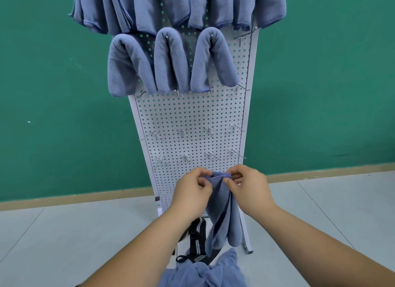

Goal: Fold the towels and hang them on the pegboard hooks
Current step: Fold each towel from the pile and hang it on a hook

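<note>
Both hands, left (192, 190) and right (249, 188), pinch the top edge of a hanging towel (224, 214) with curled fingers (229, 181) before the pegboard (192, 115).

**Top of the board crowded, lower rows open**

Folded towels (171, 60) cover three hooks of the middle row and upper towels (149, 7) hang across the top, blocking the pegboard (192, 113) behind them; only the end hook (240, 37) at that row's right is free. Below, rows of bare hooks (181, 133) jut from open board (short prongs pointing outward). Low at centre, the left hand (192, 192) and right hand (250, 190) pinch a hanging towel (224, 212) before the board's foot, above a towel pile (203, 274); the floor (64, 233) is open on either side.
</note>
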Demonstrator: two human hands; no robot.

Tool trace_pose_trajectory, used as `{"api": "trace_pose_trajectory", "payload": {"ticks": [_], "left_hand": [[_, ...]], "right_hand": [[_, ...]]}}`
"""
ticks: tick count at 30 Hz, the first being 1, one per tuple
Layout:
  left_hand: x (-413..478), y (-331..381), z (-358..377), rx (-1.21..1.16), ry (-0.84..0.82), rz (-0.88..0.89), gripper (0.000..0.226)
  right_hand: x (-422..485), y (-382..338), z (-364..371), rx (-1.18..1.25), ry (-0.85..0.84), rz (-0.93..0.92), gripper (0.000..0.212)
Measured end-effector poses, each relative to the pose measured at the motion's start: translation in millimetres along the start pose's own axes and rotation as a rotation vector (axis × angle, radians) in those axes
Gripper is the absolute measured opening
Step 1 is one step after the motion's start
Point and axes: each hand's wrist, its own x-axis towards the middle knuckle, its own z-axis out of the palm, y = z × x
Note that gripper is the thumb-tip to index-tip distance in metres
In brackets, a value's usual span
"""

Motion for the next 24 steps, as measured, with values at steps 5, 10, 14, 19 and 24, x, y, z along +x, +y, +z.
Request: {"api": "trace_pose_trajectory", "payload": {"ticks": [5, 10, 14, 19, 24], "left_hand": [[10.2, -16.6, -23.9, 0.640, -0.009, 0.049, 0.008], [15.5, -6.6, -31.9, 0.673, 0.103, 0.310, 0.013], [15.2, -5.8, -36.7, 0.650, 0.094, 0.281, 0.012], [16.8, -6.0, -44.6, 0.668, 0.121, 0.226, 0.015], [14.6, -6.5, -42.4, 0.780, 0.110, 0.231, 0.020]], "right_hand": [[11.8, 9.0, -18.6, 0.001, -0.009, -0.006, 0.005], [18.0, 28.0, -30.1, -0.124, -0.055, 0.079, 0.003], [20.7, 34.7, -29.3, -0.215, -0.165, 0.085, 0.004], [21.8, 31.7, -33.0, -0.218, -0.180, 0.034, 0.004], [19.7, 28.8, -35.0, -0.150, -0.232, -0.021, 0.008]]}}
